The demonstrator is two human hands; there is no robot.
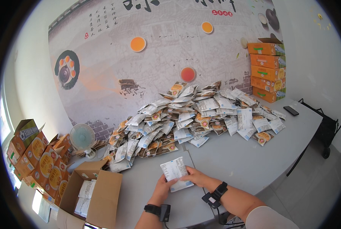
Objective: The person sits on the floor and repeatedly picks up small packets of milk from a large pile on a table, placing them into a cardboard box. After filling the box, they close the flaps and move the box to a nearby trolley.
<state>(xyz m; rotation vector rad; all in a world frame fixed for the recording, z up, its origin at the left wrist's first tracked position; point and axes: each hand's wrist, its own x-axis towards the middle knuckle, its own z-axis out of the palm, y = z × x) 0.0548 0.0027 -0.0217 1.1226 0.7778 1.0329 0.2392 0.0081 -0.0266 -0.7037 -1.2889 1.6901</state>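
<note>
Both hands grip one flat white printed packet [174, 171] above the front of the table. My left hand [162, 187] holds its lower left edge, thumb across the front; my right hand [197, 177] has its right side, thumb also on the face. The packet bears small print and pale blue patches. Past it rises a large heap of similar packets [184, 114], some showing brown and orange fronts. To the left stands an open cardboard box [107, 194] with white packets [84, 197] laid flat inside.
Orange cartons [47, 166] are piled at the left, beside a small fan [82, 137]. More orange cartons [267, 74] form a stack at the back right. A black phone [291, 110] lies on the grey table [245, 160]. Beyond its right edge stands a folded black cart [320, 123].
</note>
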